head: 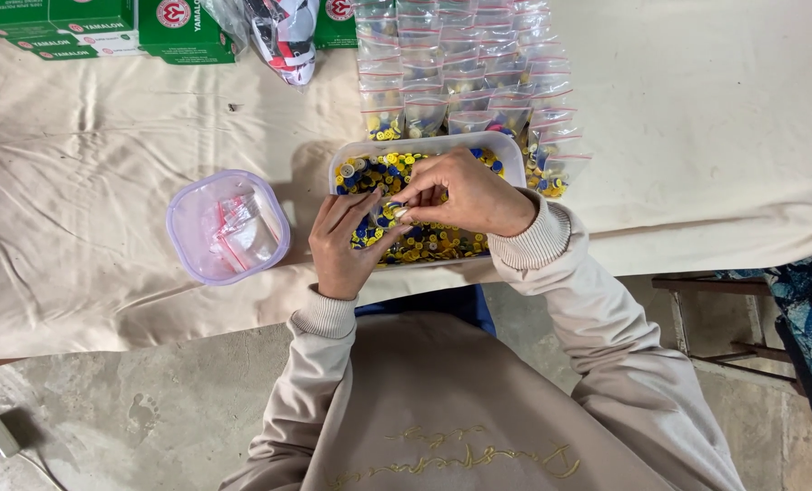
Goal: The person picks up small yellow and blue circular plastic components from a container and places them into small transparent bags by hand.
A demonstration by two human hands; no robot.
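A white rectangular tub (506, 151) full of small yellow, blue and white round pieces (442, 244) sits at the table's near edge. My left hand (344, 245) rests at the tub's left side, holding a small clear bag with several pieces in it over the tub. My right hand (468, 193) hovers over the tub, its fingertips pinched at the mouth of that bag. Whether a piece sits between those fingertips is too small to tell.
A round lilac-rimmed container (188, 205) of empty zip bags stands to the left. Rows of filled small zip bags (465, 73) lie behind the tub. Green cartons (106, 27) and a plastic bundle (283, 32) sit at the back left. A cream cloth (715, 118) covers the table.
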